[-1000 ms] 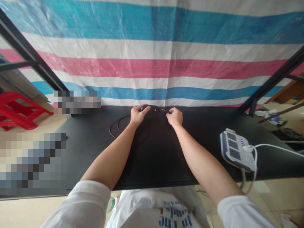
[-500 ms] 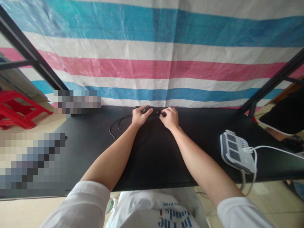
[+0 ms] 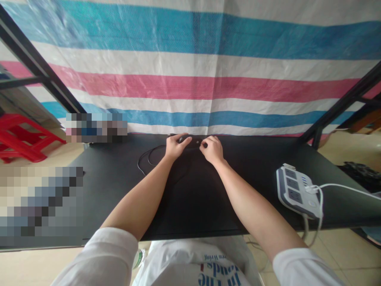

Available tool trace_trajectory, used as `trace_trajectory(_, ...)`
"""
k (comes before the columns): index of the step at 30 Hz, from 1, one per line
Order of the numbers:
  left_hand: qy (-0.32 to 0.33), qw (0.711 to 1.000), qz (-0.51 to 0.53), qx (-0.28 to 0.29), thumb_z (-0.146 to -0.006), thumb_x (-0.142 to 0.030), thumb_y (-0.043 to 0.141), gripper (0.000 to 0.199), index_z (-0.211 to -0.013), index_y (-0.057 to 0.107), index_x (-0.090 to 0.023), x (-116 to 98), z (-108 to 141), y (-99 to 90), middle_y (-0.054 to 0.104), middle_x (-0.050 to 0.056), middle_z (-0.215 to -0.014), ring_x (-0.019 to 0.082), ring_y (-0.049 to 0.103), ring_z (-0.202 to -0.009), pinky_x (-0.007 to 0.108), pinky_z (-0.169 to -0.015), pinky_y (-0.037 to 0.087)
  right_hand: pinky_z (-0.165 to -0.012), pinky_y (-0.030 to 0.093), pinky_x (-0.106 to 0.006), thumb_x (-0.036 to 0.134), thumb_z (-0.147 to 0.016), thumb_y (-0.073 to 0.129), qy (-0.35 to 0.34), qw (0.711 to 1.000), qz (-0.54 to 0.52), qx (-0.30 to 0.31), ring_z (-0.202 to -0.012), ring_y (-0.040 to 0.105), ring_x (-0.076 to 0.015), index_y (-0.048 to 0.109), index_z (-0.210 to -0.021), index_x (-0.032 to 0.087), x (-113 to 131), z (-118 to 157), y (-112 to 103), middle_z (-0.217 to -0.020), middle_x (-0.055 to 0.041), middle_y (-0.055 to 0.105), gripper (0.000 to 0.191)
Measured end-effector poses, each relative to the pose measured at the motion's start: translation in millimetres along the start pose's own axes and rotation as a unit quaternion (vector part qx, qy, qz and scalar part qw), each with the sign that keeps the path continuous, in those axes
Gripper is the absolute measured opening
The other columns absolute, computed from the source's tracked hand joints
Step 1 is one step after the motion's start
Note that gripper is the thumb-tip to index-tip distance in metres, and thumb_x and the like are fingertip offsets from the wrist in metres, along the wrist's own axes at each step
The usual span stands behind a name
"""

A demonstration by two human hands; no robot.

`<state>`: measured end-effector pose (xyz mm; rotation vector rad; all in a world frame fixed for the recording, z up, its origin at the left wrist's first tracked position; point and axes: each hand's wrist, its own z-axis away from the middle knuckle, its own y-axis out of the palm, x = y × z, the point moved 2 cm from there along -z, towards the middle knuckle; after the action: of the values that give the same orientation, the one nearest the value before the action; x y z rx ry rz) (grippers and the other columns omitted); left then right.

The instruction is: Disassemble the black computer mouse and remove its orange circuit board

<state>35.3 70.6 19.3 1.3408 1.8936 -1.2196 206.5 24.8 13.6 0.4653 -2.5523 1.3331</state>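
Near the far edge of the black table (image 3: 127, 198), a dark object (image 3: 195, 142) with a small pale round spot lies between my two hands. Against the black tabletop its shape and kind are hard to make out. My left hand (image 3: 175, 147) is closed round its left end, with the thumb toward the middle. On the other side, my right hand (image 3: 212, 149) has thumb and forefinger curled into a pinch at the right end; whatever sits between those fingertips is hidden. A thin black cable (image 3: 142, 159) loops over the table left of my left hand.
A white and grey power strip (image 3: 297, 190) with a white cord plugged in stands on the right. A striped tarp (image 3: 190, 87) hangs behind the table. Dark metal posts rise at both far corners. A red stool (image 3: 26, 137) stands on the floor at left. Blurred patches cover two spots on the left.
The dark-clothed person at the far right has moved out of view. My right hand has shifted only slightly left; my left hand stays in place.
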Motion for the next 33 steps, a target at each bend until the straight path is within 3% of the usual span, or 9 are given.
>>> trace_trajectory(14,-0.037,0.998,-0.051,-0.015,-0.077,-0.048,0.067,0.040,-0.102,0.079,-0.018,-0.6,-1.8,-0.9,0.078,0.005,-0.094,0.025,0.070,-0.102,0.030,-0.094,0.052,-0.083,0.048,-0.035,0.016,-0.081,0.059,0.007,1.000,-0.009,-0.013,-0.089,0.059,-0.0242,0.071,-0.075,0.020,-4.1,-0.7,2.5,-0.086,-0.0083,0.068,0.014)
trace_trajectory(23,-0.048,0.996,-0.064,-0.029,-0.078,-0.047,0.066,0.038,-0.101,0.079,-0.019,3.4,-4.5,-1.1,0.078,0.005,-0.092,0.025,0.070,-0.100,0.030,-0.092,0.052,-0.081,0.045,-0.040,0.016,-0.080,0.062,0.072,0.997,0.037,0.010,-0.097,0.055,-0.0278,0.072,-0.074,0.020,-8.6,1.0,2.2,-0.094,-0.0116,0.068,0.013)
trace_trajectory(33,-0.051,0.997,-0.052,-0.032,-0.078,-0.047,0.068,0.037,-0.099,0.079,-0.019,4.4,-5.2,-1.7,0.078,0.005,-0.092,0.026,0.070,-0.101,0.030,-0.093,0.051,-0.082,0.047,-0.041,0.014,-0.079,0.060,0.069,0.997,0.025,0.028,-0.096,0.056,-0.0285,0.072,-0.069,0.019,-12.6,0.7,6.8,-0.095,-0.0123,0.068,0.017)
